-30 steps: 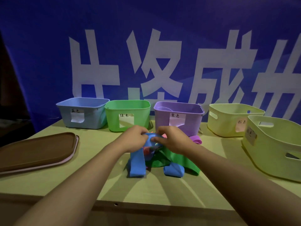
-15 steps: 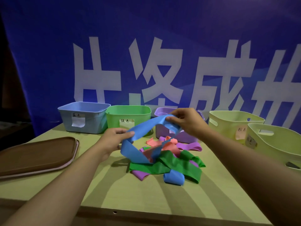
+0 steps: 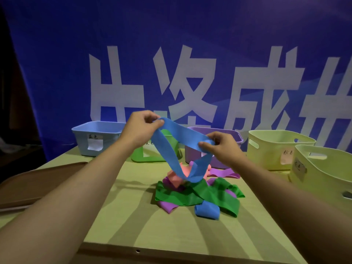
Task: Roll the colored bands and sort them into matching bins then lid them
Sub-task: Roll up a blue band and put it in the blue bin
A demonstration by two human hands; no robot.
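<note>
Two hands hold one long blue elastic band above the pale wooden desk: the left hand pinches its upper end at ten o'clock, the right hand pinches it at two o'clock, fingers clenched on the strip. Its loop hangs down to the heap of green, purple and pink bands at centre. At twelve o'clock stand the blue bin, green bin and purple bin.

five bins, two blue bands, two hands.
</note>
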